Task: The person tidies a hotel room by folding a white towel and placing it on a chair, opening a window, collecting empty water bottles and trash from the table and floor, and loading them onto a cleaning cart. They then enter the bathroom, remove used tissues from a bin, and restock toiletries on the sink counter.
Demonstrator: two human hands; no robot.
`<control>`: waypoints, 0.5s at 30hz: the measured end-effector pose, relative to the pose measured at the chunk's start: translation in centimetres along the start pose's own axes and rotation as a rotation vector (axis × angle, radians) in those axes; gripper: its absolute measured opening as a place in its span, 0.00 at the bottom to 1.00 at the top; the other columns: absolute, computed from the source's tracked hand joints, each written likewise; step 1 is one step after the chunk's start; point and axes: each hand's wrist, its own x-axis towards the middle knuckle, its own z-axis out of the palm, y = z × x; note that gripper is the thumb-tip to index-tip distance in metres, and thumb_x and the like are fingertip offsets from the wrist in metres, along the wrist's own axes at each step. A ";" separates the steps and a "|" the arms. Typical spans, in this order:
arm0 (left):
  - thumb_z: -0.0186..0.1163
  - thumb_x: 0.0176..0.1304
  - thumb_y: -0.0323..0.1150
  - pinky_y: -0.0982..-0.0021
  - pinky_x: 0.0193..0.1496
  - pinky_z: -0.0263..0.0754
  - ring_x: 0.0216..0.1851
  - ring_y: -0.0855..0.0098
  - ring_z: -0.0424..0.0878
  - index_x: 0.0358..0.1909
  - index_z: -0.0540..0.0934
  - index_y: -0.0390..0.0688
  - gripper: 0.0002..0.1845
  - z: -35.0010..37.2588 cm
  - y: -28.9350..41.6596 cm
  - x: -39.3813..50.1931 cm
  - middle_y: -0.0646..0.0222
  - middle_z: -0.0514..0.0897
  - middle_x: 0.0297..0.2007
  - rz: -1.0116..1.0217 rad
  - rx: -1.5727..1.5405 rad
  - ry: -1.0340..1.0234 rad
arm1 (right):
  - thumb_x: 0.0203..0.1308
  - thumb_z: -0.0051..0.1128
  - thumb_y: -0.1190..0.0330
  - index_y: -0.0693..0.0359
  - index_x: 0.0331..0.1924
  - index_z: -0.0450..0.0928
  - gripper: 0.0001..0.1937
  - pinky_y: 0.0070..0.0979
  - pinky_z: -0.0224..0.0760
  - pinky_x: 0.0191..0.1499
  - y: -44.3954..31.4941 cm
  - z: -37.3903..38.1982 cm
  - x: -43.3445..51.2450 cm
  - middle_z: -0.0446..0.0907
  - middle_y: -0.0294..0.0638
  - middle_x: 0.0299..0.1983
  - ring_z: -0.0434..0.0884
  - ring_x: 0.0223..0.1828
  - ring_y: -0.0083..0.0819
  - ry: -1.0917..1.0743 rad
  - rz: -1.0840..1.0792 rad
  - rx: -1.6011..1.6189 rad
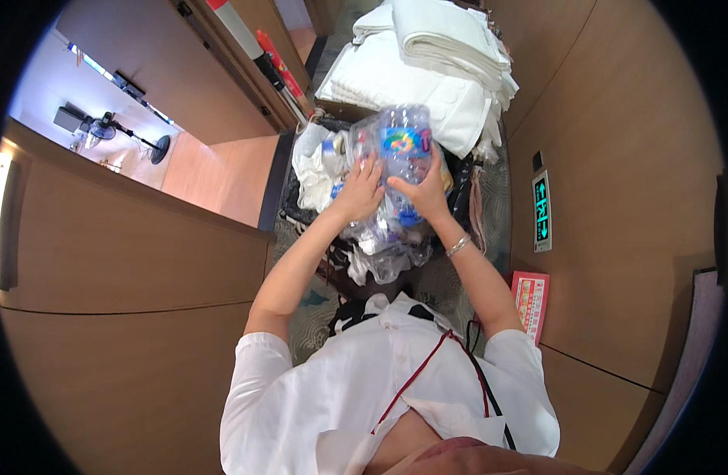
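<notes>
My right hand [422, 189] grips a large clear plastic bottle [407, 161] with a colourful label, its blue cap pointing towards me. Flat against the clear plastic just left of the bottle lies my left hand [360, 193], fingers extended and holding nothing that I can see. Both hands are over a heaped rubbish bag [287, 199] with a black lining. White crumpled waste [310, 172] fills its left side, and thin clear plastic [391, 261] spills over the near edge. The bottle partly hides the waste beneath it.
White folded towels [411, 71] are piled behind the bag. Long-handled tools [275, 65] stand at its far left, near an open doorway [221, 178]. Wood-panelled walls [601, 136] flank the carpeted corridor. An exit sign [541, 211] and a red box [530, 300] are at right.
</notes>
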 end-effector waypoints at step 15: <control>0.54 0.66 0.44 0.60 0.62 0.66 0.60 0.54 0.72 0.64 0.68 0.44 0.27 1.0 -2.8 1.0 0.52 0.70 0.62 -0.215 -0.359 -0.400 | 0.37 0.78 0.63 0.65 0.70 0.41 0.59 0.34 0.63 0.63 4.8 0.2 -0.9 0.66 0.52 0.60 0.69 0.62 0.39 -0.113 0.039 -0.009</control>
